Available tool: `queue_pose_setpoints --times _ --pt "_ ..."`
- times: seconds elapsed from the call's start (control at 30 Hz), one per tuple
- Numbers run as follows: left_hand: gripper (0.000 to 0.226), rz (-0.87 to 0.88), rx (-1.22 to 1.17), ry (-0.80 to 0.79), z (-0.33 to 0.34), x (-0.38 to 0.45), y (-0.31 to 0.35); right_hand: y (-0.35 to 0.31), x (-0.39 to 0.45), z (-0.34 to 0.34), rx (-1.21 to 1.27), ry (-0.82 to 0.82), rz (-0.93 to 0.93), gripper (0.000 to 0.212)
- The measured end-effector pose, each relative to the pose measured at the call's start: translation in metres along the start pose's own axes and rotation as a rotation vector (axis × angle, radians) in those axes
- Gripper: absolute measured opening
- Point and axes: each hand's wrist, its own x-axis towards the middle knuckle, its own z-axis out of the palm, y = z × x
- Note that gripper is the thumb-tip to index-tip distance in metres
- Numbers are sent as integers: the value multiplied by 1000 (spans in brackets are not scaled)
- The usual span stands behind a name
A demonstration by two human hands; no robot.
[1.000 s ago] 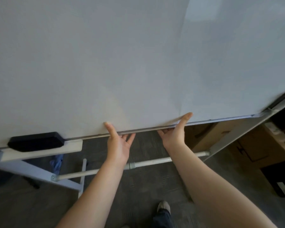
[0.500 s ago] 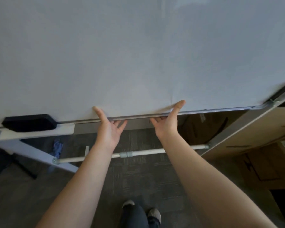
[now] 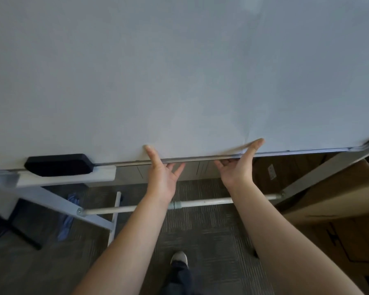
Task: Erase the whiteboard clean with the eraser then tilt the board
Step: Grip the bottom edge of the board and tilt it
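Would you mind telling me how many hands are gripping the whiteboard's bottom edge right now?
2. The left hand grips the whiteboard bottom edge near the middle; the right hand grips it just to the right. Their fingers behind the board are partly hidden.

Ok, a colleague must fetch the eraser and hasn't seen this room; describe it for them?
Find the big whiteboard and follow its bottom edge left of the left hand. The eraser lies on the white tray there, the only black block against pale surfaces.

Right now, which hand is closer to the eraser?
The left hand, gripping the board's bottom edge nearer the black eraser on the tray; the right hand grips farther along.
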Motion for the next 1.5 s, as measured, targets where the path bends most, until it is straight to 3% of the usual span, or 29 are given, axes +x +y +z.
queue_pose_setpoints --times 0.23,0.4,0.53,0.67,1.0,1.27,1.5 --pt "97 -29 -15 4 12 36 11 -3 25 22 47 3 -9 86" --pt "104 -13 -28 23 24 58 11 -9 47 31 23 3 -31 52" --pt "105 15 -14 44 36 71 15 -17 62 41 -17 -7 -7 63" --pt "107 33 11 64 45 80 18 -23 71 52 -36 -2 3 57" --pt "113 87 53 80 37 77 14 -12 70 47 -60 28 67 107" --pt "99 108 15 81 33 70 10 -18 65 35 -41 -72 80 103" --pt "104 51 6 31 25 59 7 -21 52 25 -37 -84 99 97"
